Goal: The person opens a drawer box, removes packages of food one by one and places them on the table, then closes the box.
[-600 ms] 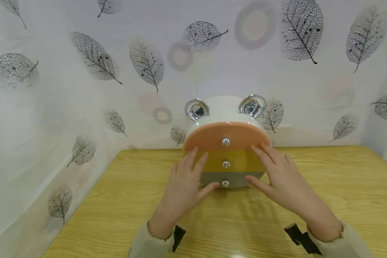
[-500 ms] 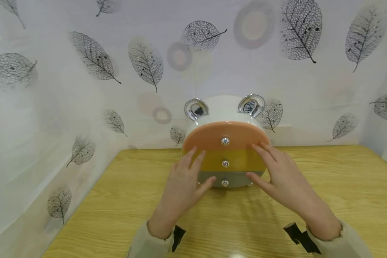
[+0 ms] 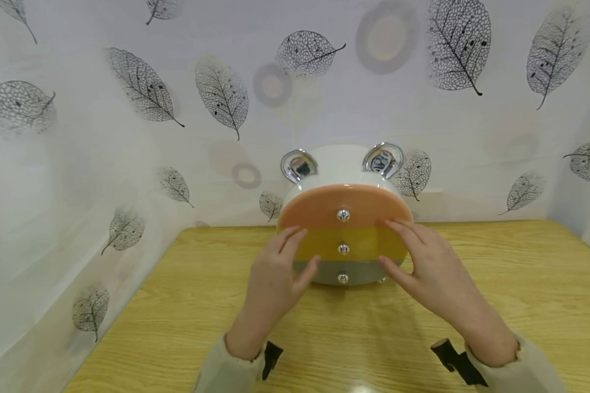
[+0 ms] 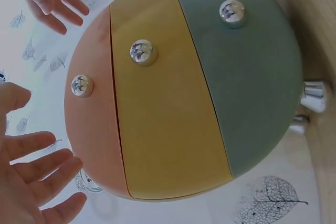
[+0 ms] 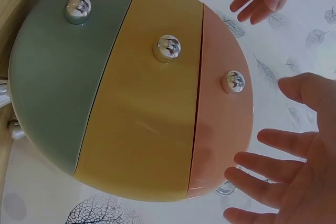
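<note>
Left hand [image 3: 273,275] and right hand [image 3: 431,266] hang before the 3-drawer cabinet [image 3: 345,232], both wide, gripping nothing: looks like positioning; pulling a chrome knob [image 3: 343,249] would need a pinch.

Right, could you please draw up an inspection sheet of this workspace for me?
Surface: wood-grain table.
Job's things: cabinet standing upright on the table; its orange, yellow and grey-green drawer fronts appear closed, each with a silver knob.
Clutter: nothing seen.
Hands: left hand and right hand near opposite sides of the cabinet, fingers spread, holding nothing; contact unclear.
Cables: nothing seen.
Surroundings: leaf-patterned sheeting behind the cabinet.
</note>
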The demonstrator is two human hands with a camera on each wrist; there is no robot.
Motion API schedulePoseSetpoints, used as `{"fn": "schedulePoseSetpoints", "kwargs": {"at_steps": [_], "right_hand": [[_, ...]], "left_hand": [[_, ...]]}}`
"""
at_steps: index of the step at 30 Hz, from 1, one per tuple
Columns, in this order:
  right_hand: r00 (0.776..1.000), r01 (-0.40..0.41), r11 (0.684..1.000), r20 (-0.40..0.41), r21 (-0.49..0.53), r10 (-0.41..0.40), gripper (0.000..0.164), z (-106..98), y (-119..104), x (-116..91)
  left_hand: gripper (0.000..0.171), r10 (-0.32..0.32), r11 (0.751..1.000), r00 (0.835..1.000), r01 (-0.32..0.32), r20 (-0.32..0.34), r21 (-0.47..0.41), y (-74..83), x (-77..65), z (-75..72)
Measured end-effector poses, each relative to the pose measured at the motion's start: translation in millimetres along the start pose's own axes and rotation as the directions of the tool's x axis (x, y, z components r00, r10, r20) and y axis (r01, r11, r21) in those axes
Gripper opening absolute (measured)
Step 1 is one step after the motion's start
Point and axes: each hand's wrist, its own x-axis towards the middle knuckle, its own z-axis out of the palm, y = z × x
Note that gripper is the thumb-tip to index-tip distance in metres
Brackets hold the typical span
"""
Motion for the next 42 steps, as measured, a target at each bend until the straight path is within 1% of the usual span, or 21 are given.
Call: {"fn": "schedulePoseSetpoints", "kwargs": {"at_steps": [5,7,10,12,15,19,22,25,27,28,29,31,33,34,35,36,37,38,39,40,42], "right_hand": [[0.996,0.04,0.999,-0.077,0.008,-0.039,0.051,2.9,1.0,0.4],[0.994,0.052,0.999,-0.096,0.008,-0.051,0.051,3.3,1.5,1.1],[0.993,0.054,0.999,-0.109,0.01,-0.052,0.05,3.0,1.8,1.5],[0.993,0.046,0.999,-0.11,0.009,-0.045,0.05,2.6,1.5,1.3],[0.994,0.028,1.0,-0.108,0.005,-0.028,0.049,2.1,0.5,1.6],[0.994,0.017,1.0,-0.11,0.005,-0.016,0.048,3.5,-0.7,1.9],[0.994,0.015,1.0,-0.108,0.006,-0.014,0.048,4.4,-1.1,2.1],[0.994,0.009,1.0,-0.107,0.012,-0.008,0.048,4.3,-1.4,2.1],[0.994,0.008,1.0,-0.11,0.015,-0.007,0.048,4.1,-1.4,1.9],[0.994,0.009,1.0,-0.113,0.017,-0.007,0.048,4.0,-1.5,1.8],[0.993,0.011,1.0,-0.116,0.019,-0.009,0.048,4.0,-1.5,1.7],[0.993,0.015,1.0,-0.118,0.023,-0.013,0.049,4.0,-1.4,1.7],[0.993,0.02,0.999,-0.116,0.026,-0.017,0.05,4.3,-1.4,2.0],[0.993,0.023,0.999,-0.114,0.028,-0.019,0.051,4.4,-1.3,2.4],[0.993,0.025,0.999,-0.113,0.03,-0.021,0.051,4.5,-1.2,2.7],[0.994,0.026,0.999,-0.111,0.033,-0.022,0.051,4.6,-1.1,3.2],[0.993,0.029,0.999,-0.111,0.035,-0.025,0.051,4.6,-1.0,3.8],[0.993,0.033,0.999,-0.113,0.038,-0.028,0.051,4.6,-1.1,4.6],[0.993,0.036,0.999,-0.116,0.041,-0.031,0.05,4.6,-1.2,5.4],[0.992,0.037,0.998,-0.119,0.046,-0.031,0.05,4.7,-1.5,6.3],[0.991,0.035,0.998,-0.129,0.06,-0.027,0.05,5.0,-2.9,8.8]], "left_hand": [[0.038,0.004,0.996,0.996,-0.012,-0.084,-0.092,-4.8,2.8,2.1],[0.037,-0.011,0.988,0.992,-0.008,-0.123,-0.153,-8.2,5.2,3.2],[0.036,-0.057,0.966,0.98,0.005,-0.191,-0.259,-14.1,10.4,4.7],[0.037,-0.095,0.94,0.968,0.011,-0.233,-0.34,-17.5,14.4,4.4],[0.035,-0.156,0.907,0.947,0.026,-0.279,-0.421,-22.8,20.4,3.3],[0.029,-0.25,0.874,0.921,0.081,-0.298,-0.48,-30.6,27.8,3.1],[0.024,-0.322,0.851,0.899,0.139,-0.295,-0.506,-38.4,31.3,9.9],[0.023,-0.399,0.799,0.883,0.201,-0.249,-0.567,-46.4,31.7,20.5],[0.023,-0.465,0.75,0.864,0.269,-0.192,-0.605,-51.7,31.3,27.9],[0.024,-0.506,0.713,0.848,0.311,-0.155,-0.628,-54.0,30.9,30.8],[0.024,-0.554,0.666,0.825,0.359,-0.111,-0.654,-56.1,30.5,33.4],[0.025,-0.643,0.555,0.765,0.448,-0.02,-0.702,-59.2,30.3,37.5],[0.025,-0.708,0.42,0.703,0.496,0.067,-0.76,-60.9,30.4,40.9],[0.025,-0.728,0.354,0.678,0.5,0.103,-0.79,-61.1,30.6,42.0],[0.025,-0.742,0.294,0.657,0.499,0.135,-0.815,-60.9,30.8,43.0],[0.026,-0.748,0.25,0.645,0.493,0.157,-0.834,-60.6,30.9,43.9],[0.026,-0.751,0.22,0.637,0.487,0.172,-0.845,-60.5,31.0,44.8],[0.026,-0.753,0.204,0.633,0.483,0.179,-0.851,-60.3,30.8,45.5],[0.026,-0.755,0.196,0.63,0.484,0.184,-0.853,-59.7,30.6,45.6],[0.026,-0.754,0.197,0.63,0.486,0.185,-0.851,-59.3,30.1,45.5],[0.026,-0.754,0.21,0.629,0.502,0.188,-0.839,-59.0,29.0,44.9]]}}
